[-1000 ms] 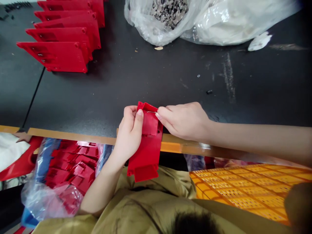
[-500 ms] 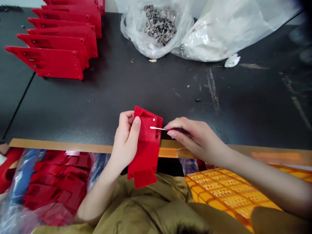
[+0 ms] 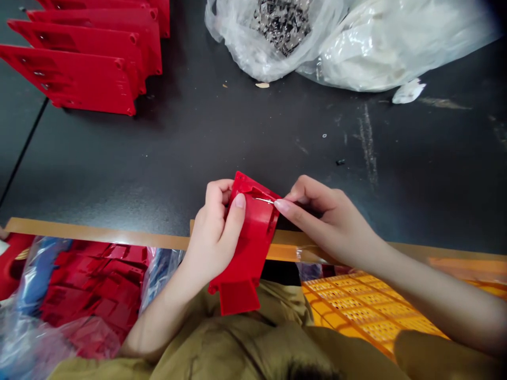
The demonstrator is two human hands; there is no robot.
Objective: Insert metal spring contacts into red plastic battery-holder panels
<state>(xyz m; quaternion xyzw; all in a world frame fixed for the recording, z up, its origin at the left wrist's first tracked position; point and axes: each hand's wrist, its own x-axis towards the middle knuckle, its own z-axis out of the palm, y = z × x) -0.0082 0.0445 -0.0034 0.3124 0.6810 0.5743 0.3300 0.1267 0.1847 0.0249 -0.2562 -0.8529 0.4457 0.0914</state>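
My left hand (image 3: 216, 235) is closed on the left edge of a red plastic panel (image 3: 249, 245), thumb on top. The panel is tilted over the table's front edge, with a flap (image 3: 238, 297) hanging from its lower end. Between the thumb and fingers of my right hand (image 3: 330, 219) is a thin metal tool (image 3: 262, 200) with a shiny shaft; its handle is hidden by the hand. The shaft lies across the panel's upper part, beside a recess near the top edge. Whether its tip touches the panel, I cannot tell.
Several red panels (image 3: 87, 79) stand in a row at the back left. Behind my hands lie an open plastic bag of small metal parts (image 3: 283, 26) and a bag of white material (image 3: 368, 53). Below the table edge are a bag of red parts (image 3: 95, 285) and an orange crate (image 3: 356, 306).
The tool's shaft has moved up the panel toward its top recess, and my right fingertips have come to the panel's right edge. The whole view has shifted slightly.
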